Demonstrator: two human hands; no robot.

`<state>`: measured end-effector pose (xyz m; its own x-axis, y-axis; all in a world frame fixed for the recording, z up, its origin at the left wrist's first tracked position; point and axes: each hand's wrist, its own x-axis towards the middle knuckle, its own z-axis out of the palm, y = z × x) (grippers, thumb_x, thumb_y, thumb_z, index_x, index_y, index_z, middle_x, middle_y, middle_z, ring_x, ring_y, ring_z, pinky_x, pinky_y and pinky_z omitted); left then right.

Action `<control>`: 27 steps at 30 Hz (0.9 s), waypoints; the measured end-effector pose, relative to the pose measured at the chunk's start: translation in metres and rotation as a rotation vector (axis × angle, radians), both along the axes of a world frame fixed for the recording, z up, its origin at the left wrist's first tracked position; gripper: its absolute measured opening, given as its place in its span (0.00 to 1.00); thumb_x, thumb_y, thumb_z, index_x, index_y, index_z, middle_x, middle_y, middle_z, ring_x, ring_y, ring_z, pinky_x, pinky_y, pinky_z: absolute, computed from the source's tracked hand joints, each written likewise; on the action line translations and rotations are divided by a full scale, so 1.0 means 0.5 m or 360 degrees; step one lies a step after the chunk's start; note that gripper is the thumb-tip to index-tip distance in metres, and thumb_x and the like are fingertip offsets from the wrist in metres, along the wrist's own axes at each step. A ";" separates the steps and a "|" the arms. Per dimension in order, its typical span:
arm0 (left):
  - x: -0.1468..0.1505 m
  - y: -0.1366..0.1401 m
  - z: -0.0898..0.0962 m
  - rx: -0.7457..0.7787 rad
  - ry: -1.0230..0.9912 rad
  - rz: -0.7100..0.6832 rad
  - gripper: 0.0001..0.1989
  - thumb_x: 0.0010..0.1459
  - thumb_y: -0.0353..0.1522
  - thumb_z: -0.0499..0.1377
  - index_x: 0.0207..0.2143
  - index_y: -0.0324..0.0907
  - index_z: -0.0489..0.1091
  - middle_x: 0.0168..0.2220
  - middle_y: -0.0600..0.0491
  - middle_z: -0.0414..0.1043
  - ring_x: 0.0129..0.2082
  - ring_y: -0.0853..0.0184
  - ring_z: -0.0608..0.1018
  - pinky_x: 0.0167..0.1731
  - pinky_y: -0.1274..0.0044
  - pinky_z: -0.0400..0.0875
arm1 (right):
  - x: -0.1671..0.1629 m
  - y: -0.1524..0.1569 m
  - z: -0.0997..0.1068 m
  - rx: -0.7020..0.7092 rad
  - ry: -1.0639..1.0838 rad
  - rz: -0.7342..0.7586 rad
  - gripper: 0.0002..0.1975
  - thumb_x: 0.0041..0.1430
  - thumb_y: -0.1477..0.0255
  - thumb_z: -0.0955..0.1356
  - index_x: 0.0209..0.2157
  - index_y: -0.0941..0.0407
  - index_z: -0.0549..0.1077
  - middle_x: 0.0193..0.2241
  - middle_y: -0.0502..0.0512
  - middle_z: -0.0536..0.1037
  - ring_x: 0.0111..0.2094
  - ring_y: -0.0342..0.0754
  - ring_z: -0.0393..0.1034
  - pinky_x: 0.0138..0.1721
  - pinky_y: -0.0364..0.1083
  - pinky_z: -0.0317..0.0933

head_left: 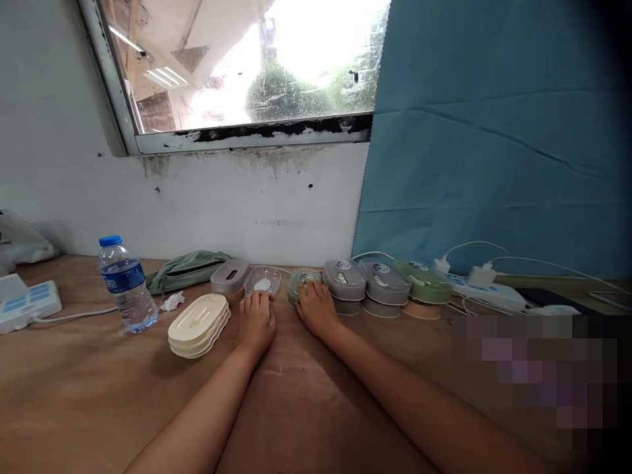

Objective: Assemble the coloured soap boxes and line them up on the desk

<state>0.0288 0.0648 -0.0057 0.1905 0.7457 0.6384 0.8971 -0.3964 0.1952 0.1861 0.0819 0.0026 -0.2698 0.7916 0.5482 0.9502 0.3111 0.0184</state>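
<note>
My left hand (257, 324) lies at the near side of a clear plastic lid (269, 275), its fingers stretched over the edge; a white round patch shows on it. Across a small gap to the right, my right hand (316, 308) rests with spread fingers on a green lunch box (296, 282) with a see-through top. Behind my left hand is a grey oval lid (230, 275) with a slot. Left of that hand sits a stack of cream oval trays (196, 322). Beside my right hand stand stacked grey lunch boxes (344, 282) with cutlery under their lids.
More lunch boxes, one grey (384, 283) and one green (424, 283), stand stacked to the right. A water bottle (126, 286), crumpled tissue (172, 301) and green pouch (190, 271) lie leftward. Power strips (494, 293) (32, 306) with cables flank the table. A wall (257, 210) rises behind.
</note>
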 end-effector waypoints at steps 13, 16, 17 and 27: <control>-0.099 0.000 0.163 -0.0525 0.0478 0.0759 0.37 0.36 0.42 0.62 0.46 0.28 0.59 0.44 0.29 0.62 0.44 0.43 0.68 0.43 0.62 0.57 | -0.117 0.027 -0.004 -0.0101 0.0215 0.0438 0.14 0.57 0.75 0.61 0.45 0.60 0.67 0.42 0.59 0.71 0.44 0.50 0.62 0.46 0.47 0.55; -0.143 0.001 0.183 -0.1076 0.0498 0.0872 0.48 0.28 0.45 0.63 0.51 0.30 0.55 0.49 0.27 0.60 0.49 0.41 0.65 0.43 0.62 0.59 | -0.125 0.042 -0.005 -0.0105 0.0275 0.0413 0.12 0.56 0.75 0.62 0.42 0.61 0.69 0.39 0.59 0.72 0.42 0.51 0.63 0.45 0.48 0.56; -0.156 0.004 0.184 -0.1231 0.0481 0.0880 0.50 0.28 0.45 0.64 0.54 0.31 0.52 0.51 0.27 0.58 0.50 0.42 0.64 0.43 0.62 0.59 | -0.126 0.042 -0.003 -0.0096 0.0289 0.0416 0.13 0.56 0.74 0.62 0.43 0.60 0.69 0.40 0.59 0.72 0.43 0.52 0.62 0.45 0.49 0.56; -0.224 0.025 0.174 -0.1583 0.0259 0.0700 0.53 0.32 0.40 0.65 0.58 0.31 0.42 0.53 0.27 0.56 0.50 0.43 0.65 0.40 0.63 0.65 | -0.227 0.076 0.056 -0.0133 0.0266 0.0588 0.18 0.55 0.68 0.63 0.48 0.55 0.66 0.48 0.55 0.67 0.48 0.53 0.57 0.49 0.51 0.50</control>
<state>-0.0832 0.0773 0.0814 -0.1908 0.9366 -0.2939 0.9654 0.2333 0.1168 0.0725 0.1199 0.0308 -0.4571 0.7017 0.5465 0.7619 0.6259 -0.1663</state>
